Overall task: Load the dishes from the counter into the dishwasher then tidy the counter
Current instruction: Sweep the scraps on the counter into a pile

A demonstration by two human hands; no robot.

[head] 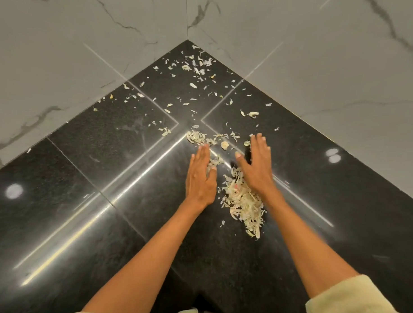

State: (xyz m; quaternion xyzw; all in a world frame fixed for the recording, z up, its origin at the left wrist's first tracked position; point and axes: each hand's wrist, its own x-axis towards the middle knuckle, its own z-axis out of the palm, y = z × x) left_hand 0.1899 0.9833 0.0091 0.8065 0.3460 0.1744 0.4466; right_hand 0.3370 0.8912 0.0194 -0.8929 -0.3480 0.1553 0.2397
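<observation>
Head view is looking down into a corner of the glossy black speckled stone counter, and both hands are reaching in over it. The left hand is lying flat, fingers straight and together, holding nothing. The right hand is likewise spread flat with straight fingers, its edge touching the heaped pile of pale dry peel scraps sitting between the two wrists. Beyond the fingertips, loose pale flakes are lying scattered right back into the corner, where the grey-veined white marble wall tiles are meeting. Something pinkish is showing inside the pile, possibly another scrap. Cream sleeve cuffs are bunching at the bottom edge.
</observation>
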